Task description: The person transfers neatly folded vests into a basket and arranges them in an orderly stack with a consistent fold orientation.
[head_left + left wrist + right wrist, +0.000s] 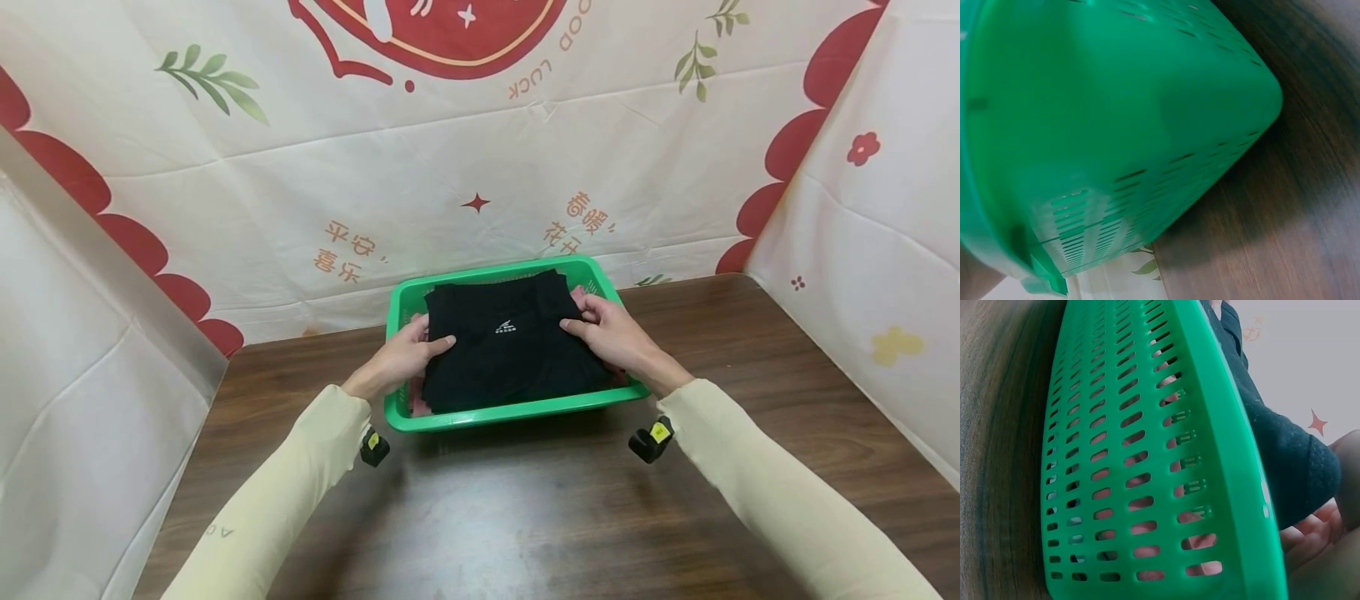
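Note:
A folded black garment (510, 362) with a small white print lies on top inside a green plastic basket (517, 413). Pink cloth (418, 402) peeks out beneath it at the sides. My left hand (401, 357) pinches the garment's left edge, thumb on top. Its right edge is gripped by my right hand (617, 335), also thumb uppermost. In the right wrist view, the black cloth (1294, 465) bulges over the rim, with part of the right hand (1325, 556) beside it. The left wrist view is mostly filled by the basket's outer wall (1116, 94), and the left hand's fingers are hidden there.
The basket stands at the back of a brown wooden table (510, 517). Behind it hangs a printed white cloth backdrop (465, 158), with white cloth along both sides. Black wrist devices (651, 442) are worn below both hands.

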`<state>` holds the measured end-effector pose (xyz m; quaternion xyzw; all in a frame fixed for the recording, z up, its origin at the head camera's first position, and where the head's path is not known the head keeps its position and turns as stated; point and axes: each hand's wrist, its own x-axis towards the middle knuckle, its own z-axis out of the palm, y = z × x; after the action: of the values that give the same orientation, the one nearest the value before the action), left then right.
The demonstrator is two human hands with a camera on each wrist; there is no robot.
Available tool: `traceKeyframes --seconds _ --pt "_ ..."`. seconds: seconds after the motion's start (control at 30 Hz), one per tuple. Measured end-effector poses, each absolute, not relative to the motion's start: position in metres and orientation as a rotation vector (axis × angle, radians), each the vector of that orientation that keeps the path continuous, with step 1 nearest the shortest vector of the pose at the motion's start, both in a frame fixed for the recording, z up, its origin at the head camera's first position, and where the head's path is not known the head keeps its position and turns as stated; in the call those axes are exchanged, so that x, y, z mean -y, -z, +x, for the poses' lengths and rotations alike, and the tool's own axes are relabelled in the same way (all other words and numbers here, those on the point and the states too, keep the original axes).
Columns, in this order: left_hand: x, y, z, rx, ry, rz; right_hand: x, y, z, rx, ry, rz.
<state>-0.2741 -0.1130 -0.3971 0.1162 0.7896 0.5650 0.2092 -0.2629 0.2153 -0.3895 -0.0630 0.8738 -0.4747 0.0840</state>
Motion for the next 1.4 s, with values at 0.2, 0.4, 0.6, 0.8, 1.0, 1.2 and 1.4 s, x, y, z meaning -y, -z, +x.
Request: traceKeyframes --seconds 0.2,0.4,0.6,0.8,1.0,1.2,1.4 --pt "0.113 0.397 -0.275 -2.237 -1.537 0.339 -0.215 0.389 -0.264 -2.618 1.387 -0.180" --pt "0.112 0.397 -0.276 -2.180 -1.563 0.305 -0.215 0.392 -0.266 -2.634 1.356 -0.183" --pt "0.110 0.397 -0.277 -2.126 -1.575 0.282 -0.213 0.392 -0.267 -2.677 1.311 -0.206" --pt "0.108 0.397 -0.279 -2.114 -1.574 0.264 -0.212 0.391 -0.269 -2.686 1.303 -0.232" --pt "0.107 0.396 -0.279 -2.135 -1.532 0.265 -0.212 0.391 -0.271 -2.705 1.258 -0.260" --pt "0.107 0.396 -0.278 -2.144 -1.514 0.259 -0.212 0.389 -0.271 -2.699 1.234 -0.267" --pt "0.104 0.398 -0.278 -2.149 -1.484 0.254 -0.212 0.392 -0.273 -2.694 1.184 -0.275"
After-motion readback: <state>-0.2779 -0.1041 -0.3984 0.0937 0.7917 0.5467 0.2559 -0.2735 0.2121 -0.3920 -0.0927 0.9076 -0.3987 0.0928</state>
